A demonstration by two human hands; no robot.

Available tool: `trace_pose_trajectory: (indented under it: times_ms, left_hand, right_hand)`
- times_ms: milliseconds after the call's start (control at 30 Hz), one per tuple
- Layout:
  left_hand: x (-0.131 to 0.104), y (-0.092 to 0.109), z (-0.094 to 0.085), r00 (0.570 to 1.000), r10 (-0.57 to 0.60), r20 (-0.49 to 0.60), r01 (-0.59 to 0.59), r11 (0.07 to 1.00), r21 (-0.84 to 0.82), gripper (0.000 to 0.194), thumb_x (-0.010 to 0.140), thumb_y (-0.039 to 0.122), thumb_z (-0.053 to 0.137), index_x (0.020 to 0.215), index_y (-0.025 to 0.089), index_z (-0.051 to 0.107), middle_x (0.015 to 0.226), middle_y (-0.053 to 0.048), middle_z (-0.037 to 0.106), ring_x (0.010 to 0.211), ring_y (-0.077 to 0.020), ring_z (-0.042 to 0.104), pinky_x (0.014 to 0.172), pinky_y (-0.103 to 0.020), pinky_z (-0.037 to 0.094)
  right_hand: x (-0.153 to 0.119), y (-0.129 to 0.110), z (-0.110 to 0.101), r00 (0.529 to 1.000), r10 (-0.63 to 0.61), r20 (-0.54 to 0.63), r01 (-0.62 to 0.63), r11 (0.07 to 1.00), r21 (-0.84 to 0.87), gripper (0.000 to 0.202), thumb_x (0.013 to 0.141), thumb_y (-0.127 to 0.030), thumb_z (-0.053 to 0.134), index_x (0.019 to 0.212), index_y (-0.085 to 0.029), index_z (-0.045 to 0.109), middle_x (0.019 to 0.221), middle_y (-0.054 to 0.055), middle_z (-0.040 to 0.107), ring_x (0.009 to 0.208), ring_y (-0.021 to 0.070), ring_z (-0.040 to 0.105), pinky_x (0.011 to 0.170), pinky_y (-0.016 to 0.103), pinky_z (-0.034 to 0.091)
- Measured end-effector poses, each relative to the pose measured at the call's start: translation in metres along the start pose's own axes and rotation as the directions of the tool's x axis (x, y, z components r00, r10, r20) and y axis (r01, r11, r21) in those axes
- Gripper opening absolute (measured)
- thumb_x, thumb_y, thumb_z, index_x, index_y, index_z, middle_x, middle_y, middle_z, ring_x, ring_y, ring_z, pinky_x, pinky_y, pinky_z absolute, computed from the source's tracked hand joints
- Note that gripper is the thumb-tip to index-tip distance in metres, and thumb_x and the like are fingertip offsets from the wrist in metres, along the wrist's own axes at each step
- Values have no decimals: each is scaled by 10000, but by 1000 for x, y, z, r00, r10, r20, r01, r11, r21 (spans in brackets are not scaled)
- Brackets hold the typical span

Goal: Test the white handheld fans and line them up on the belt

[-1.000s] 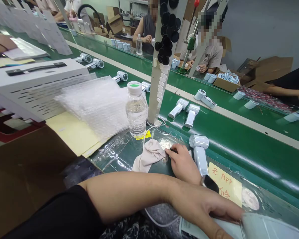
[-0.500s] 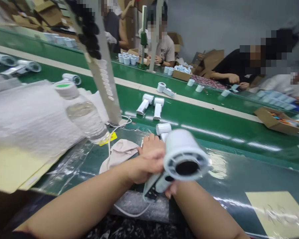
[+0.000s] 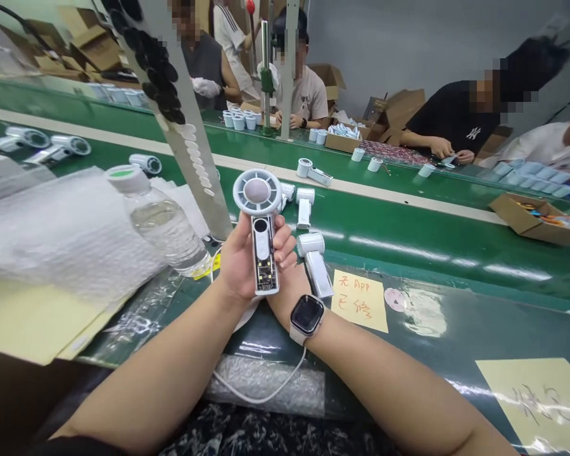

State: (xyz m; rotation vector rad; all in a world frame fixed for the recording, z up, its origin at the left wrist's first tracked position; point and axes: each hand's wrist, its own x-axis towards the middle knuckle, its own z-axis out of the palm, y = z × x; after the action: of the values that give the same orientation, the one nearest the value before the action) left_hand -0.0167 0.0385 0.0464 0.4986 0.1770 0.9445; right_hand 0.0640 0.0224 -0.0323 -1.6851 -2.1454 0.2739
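Note:
In my left hand (image 3: 235, 269) is a light-blue handheld fan (image 3: 262, 250), upright with its round grille toward me. The fingers wrap round its handle, whose front is uncovered and shows a dark circuit board with small yellowish lights. My right hand (image 3: 291, 286) lies behind and below the handle, a watch (image 3: 307, 314) on its wrist; its fingers are hidden. Just right of the hands, another handheld fan (image 3: 317, 266) lies on the bench beside a yellow note (image 3: 360, 300) with red writing.
A water bottle (image 3: 164, 221) leans at left by bubble wrap (image 3: 80, 221) and a slanted post (image 3: 197, 133). More fans (image 3: 305, 209) lie on the green conveyor belt (image 3: 408, 228). A white cable (image 3: 259, 400) loops in front. Several people work across the belt; a carton (image 3: 539, 218) stands at right.
The fan has risen and moved left, turning from tilted to upright with its grille facing me. My right hand has shifted up and left behind it, uncovering the yellow note.

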Motion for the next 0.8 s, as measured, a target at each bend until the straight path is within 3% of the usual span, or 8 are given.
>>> trace_pose_trajectory:
  times_ms: [167, 333, 433, 500, 667, 800]
  left_hand:
    - [-1, -2, 0, 999, -17, 30, 16, 999, 34, 645, 998, 622, 287, 828, 112, 643, 575, 2, 505, 442, -88, 488, 433, -202, 434]
    - [-1, -7, -7, 999, -34, 38, 30, 994, 103, 489, 948, 582, 506, 853, 126, 657, 598, -11, 570, 488, -107, 545, 476, -216, 472]
    - [1, -12, -13, 999, -46, 25, 42, 989, 142, 451, 919, 566, 573, 857, 127, 658, 626, -21, 610, 518, -121, 584, 510, -234, 499]
    - [3, -15, -17, 999, -41, -1, 41, 985, 165, 449, 918, 565, 577, 850, 128, 656, 636, -23, 625, 519, -119, 593, 523, -236, 508]
    - [6, -19, -23, 995, -44, -88, 63, 971, 232, 476, 894, 596, 602, 815, 130, 657, 649, -27, 650, 516, -118, 619, 526, -228, 519]
    - [5, -24, -24, 986, -77, -150, 113, 960, 256, 476, 871, 600, 632, 772, 135, 646, 646, -31, 659, 518, -118, 625, 517, -223, 519]
  right_hand:
    - [-9, 3, -18, 995, 65, 73, -60, 997, -57, 211, 925, -51, 476, 861, -135, 659, 904, 151, 697, 916, 302, 668, 762, 398, 491]
    - [-33, 15, -39, 988, 103, 113, -106, 994, 20, 283, 908, -36, 448, 1075, -166, 635, 858, 104, 723, 816, 249, 675, 685, 342, 489]
    - [-48, 26, -59, 970, 185, 157, -218, 948, 231, 406, 850, -82, 554, 1245, -169, 575, 765, 28, 698, 711, 214, 654, 637, 316, 473]
    - [-55, 34, -72, 942, 260, 211, -327, 848, 417, 468, 798, -139, 625, 1264, -166, 589, 706, -9, 665, 656, 197, 628, 633, 318, 463]
    - [-62, 42, -93, 873, 446, 196, -467, 648, 602, 326, 698, -389, 681, 939, -176, 734, 599, -12, 629, 573, 191, 592, 592, 342, 456]
    - [-61, 39, -100, 843, 508, 178, -470, 533, 704, 258, 624, -410, 725, 758, -190, 739, 559, -3, 638, 516, 173, 580, 512, 315, 450]
